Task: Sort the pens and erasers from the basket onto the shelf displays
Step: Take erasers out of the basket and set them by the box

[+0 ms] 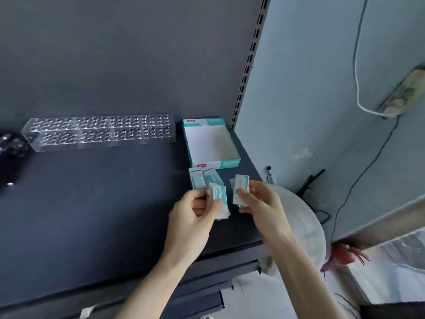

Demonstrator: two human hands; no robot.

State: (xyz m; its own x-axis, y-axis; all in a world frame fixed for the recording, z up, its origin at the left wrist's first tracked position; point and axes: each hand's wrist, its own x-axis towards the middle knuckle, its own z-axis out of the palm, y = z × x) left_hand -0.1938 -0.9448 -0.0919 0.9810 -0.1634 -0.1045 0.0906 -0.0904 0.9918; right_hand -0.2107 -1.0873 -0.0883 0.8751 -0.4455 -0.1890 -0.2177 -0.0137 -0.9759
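Pinched an eraser stack (219, 196) in the left hand (190, 217) and a second eraser stack (240, 186) in the right hand (259, 203), just short of the open display box (216, 163) lying lengthwise straight ahead on the shelf (92, 203), right hand seemingly nearer.

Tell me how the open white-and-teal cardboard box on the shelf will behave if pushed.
The open white-and-teal cardboard box looks empty, so it is probably very light and would slide easily on the smooth dark shelf. Low and wide, it seems unlikely to tip. Its thin walls may flex if squeezed.
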